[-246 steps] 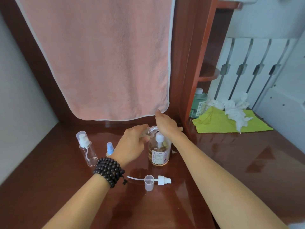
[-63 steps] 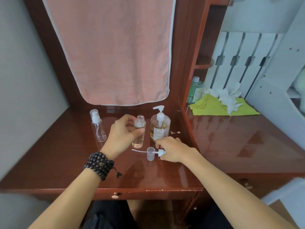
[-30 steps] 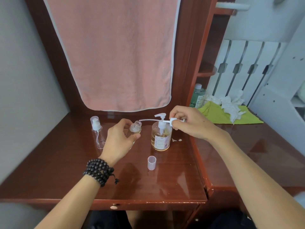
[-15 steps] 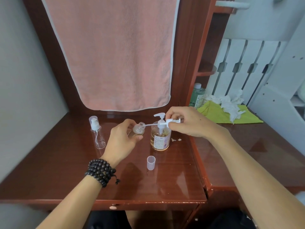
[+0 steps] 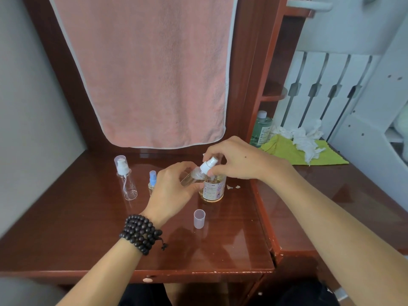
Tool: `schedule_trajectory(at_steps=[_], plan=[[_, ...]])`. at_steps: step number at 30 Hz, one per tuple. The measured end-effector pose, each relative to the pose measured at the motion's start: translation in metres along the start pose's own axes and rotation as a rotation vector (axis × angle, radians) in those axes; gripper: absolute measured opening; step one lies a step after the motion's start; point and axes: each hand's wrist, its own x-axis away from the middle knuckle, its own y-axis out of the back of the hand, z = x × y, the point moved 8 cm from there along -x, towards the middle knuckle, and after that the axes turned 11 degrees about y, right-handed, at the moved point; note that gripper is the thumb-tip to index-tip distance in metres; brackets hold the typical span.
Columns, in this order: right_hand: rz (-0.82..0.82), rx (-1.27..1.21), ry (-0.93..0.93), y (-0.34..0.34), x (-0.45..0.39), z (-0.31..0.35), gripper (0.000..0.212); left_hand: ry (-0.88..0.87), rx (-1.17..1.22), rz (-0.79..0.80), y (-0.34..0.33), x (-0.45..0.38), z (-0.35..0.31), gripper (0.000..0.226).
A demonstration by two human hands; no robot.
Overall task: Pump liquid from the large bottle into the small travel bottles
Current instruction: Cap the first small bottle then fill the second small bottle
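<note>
Fingers (image 5: 187, 167) of both hands grasp 1 travel bottle (image 5: 194, 174); 2 others stand left.

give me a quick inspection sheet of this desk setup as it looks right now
surface: glossy red-brown desk, reflective.
job's things: large bottle upright; tilted small bottle with white pump head; empty capped bottle; blue-topped mini bottle; loose clear cap.
clutter: yellow cloth, crumpled tissues, green bottle.
grippers: left hand grips small bottle; right hand pinches pump head.
cables: nothing seen.
surroundings: pink towel.
</note>
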Motion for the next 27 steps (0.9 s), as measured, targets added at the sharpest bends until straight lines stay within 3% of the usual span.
schedule_trajectory(at_steps=[2, 6, 9, 12, 15, 16, 19, 20, 25, 27], plan=[[0.033, 0.014, -0.030, 0.001, 0.001, 0.001, 0.023, 0.005, 0.005, 0.001, -0.002, 0.000, 0.001, 0.032], [0.068, 0.009, -0.144, -0.005, 0.002, 0.000, 0.065, -0.006, -0.016, 0.002, -0.005, 0.000, 0.002, 0.041], [0.066, -0.013, -0.197, -0.004, 0.007, -0.003, 0.049, 0.000, -0.014, 0.006, -0.004, -0.001, 0.003, 0.038], [0.100, -0.127, -0.121, -0.006, 0.011, 0.002, 0.036, 0.004, -0.010, -0.001, -0.001, -0.001, 0.005, 0.032], [0.095, -0.080, -0.081, -0.010, 0.007, 0.003, 0.015, 0.005, -0.021, 0.015, -0.003, 0.000, 0.005, 0.031], [0.088, -0.056, -0.108, -0.011, 0.005, 0.001, 0.014, 0.005, -0.019, 0.020, -0.004, 0.000, 0.005, 0.031], [0.106, -0.018, -0.216, -0.014, 0.006, -0.004, 0.056, 0.014, -0.004, 0.027, -0.005, 0.000, 0.006, 0.034], [0.108, -0.015, -0.216, -0.014, 0.007, -0.003, 0.056, 0.016, 0.002, 0.028, -0.005, 0.000, 0.006, 0.034], [0.063, -0.085, -0.105, -0.012, 0.007, 0.003, 0.019, 0.011, 0.004, 0.026, -0.003, 0.000, 0.005, 0.031], [0.062, -0.047, -0.169, -0.013, 0.007, -0.001, 0.047, 0.006, 0.000, 0.024, -0.003, 0.000, 0.003, 0.034]])
